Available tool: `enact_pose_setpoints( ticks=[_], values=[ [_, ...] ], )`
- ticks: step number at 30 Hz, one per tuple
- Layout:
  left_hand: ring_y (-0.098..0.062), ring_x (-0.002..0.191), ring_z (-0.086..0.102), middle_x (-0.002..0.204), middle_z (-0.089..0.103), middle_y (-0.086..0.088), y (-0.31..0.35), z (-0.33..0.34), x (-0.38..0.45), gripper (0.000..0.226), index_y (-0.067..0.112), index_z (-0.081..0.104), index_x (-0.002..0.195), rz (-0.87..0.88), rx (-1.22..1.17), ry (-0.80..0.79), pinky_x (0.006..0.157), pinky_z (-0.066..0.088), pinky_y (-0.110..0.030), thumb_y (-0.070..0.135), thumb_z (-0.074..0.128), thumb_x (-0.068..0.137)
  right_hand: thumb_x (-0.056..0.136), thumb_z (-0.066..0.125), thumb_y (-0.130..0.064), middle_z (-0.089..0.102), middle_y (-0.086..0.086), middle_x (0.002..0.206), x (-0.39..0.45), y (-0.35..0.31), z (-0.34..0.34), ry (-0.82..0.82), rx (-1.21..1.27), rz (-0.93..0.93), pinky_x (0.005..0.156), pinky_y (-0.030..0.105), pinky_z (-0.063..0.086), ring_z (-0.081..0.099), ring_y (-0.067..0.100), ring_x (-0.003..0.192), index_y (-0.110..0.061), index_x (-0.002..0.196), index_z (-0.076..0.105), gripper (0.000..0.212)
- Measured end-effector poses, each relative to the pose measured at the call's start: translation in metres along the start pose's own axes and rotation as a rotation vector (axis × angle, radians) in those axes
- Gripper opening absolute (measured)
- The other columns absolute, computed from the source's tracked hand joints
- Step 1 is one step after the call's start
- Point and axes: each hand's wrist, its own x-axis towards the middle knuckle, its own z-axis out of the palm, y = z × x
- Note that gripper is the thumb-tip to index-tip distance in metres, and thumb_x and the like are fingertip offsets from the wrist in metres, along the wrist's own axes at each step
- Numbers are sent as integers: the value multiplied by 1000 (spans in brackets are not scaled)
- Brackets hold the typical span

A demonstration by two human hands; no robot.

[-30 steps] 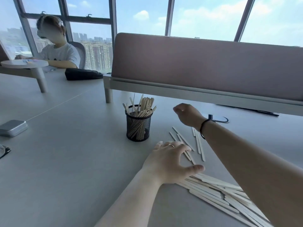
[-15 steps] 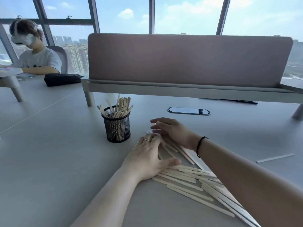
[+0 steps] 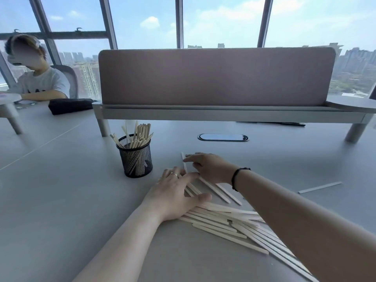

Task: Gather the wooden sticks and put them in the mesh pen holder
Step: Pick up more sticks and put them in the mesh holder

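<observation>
The left hand lies flat with straight, spread fingers, pressing down on the near end of a heap of pale flat wooden sticks on the light grey surface; a thin ring sits on one finger. Just beyond it the right hand, a black band at its wrist, reaches across from the right with loosely extended fingers resting on a few sticks, its fingertips touching one short stick that points away from the person. It grips nothing that can be seen.

The heap fans out from under the left hand toward the person's right, passing beneath the right forearm. One lone wooden stick lies well apart, to the right of the right hand.

To the left of both hands, near the left fingertips, stands a black round mesh pen holder, upright, with many sticks standing in it and leaning out above its rim.

Beyond the hands an oval cable port is set into the surface, and farther back a mauve fabric desk divider rises on a grey raised shelf. At far left, another person sits near a black pouch.
</observation>
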Motion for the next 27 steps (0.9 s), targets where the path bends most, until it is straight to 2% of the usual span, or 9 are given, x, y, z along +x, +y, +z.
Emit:
enact_pose_setpoints(
  ticks=[2,6,10,13,15,18,21,25,27],
  values=[
    [-13,133,30,133,45,10,-1,0,-1,76,51,47,134,1,-7,27,107,39,-45,92,42,70,105,37,-23,39,-9,157,10,-12,0,-23,4,11,114,30,29,38,16,143,-32,142,52,41],
    [-16,124,40,130,53,12,-3,-1,-1,73,42,64,122,34,3,110,107,37,-42,89,43,70,102,43,-24,43,-9,156,22,-17,6,-115,-69,56,111,33,37,45,19,137,-34,141,54,42],
    [-17,117,46,109,59,12,-8,1,2,72,38,65,115,18,8,156,101,36,-39,90,39,71,99,45,-27,60,-8,136,10,-8,1,8,-250,16,103,33,41,53,20,126,-36,128,63,36],
    [-19,114,49,99,57,10,-10,2,5,81,38,66,112,4,18,170,100,37,-41,95,29,68,99,43,-33,63,-6,124,-7,5,-6,76,-368,-48,102,38,40,52,22,121,-37,116,68,31],
    [-20,110,51,92,52,11,-10,2,6,82,37,68,109,17,23,181,98,39,-41,95,27,68,99,44,-37,62,-4,122,-20,17,-8,68,-331,-15,101,39,40,50,23,120,-36,116,69,30],
    [-19,104,53,87,50,12,-10,3,4,71,36,67,97,43,-15,219,91,43,-38,92,32,72,99,47,-48,61,-1,119,-42,28,-10,70,-179,47,103,40,41,50,23,122,-34,116,71,33],
    [-17,103,54,93,57,12,-11,5,3,67,35,63,90,46,-94,241,89,49,-40,92,30,74,93,50,-62,55,-1,129,-71,24,-11,56,-19,124,109,38,37,46,20,128,-27,129,65,53],
    [-16,112,53,107,62,11,-8,6,2,75,35,62,104,45,-143,190,94,47,-39,94,28,73,68,47,-90,34,-4,155,-111,9,-14,-63,-24,155,117,40,27,27,18,145,-25,156,28,112],
    [-16,117,51,115,62,11,-6,6,-1,82,35,60,114,46,-148,147,95,44,-35,95,26,70,58,50,-95,25,-10,160,-128,1,-14,-120,-40,156,118,42,25,20,16,148,-27,159,15,126]
  ],
)
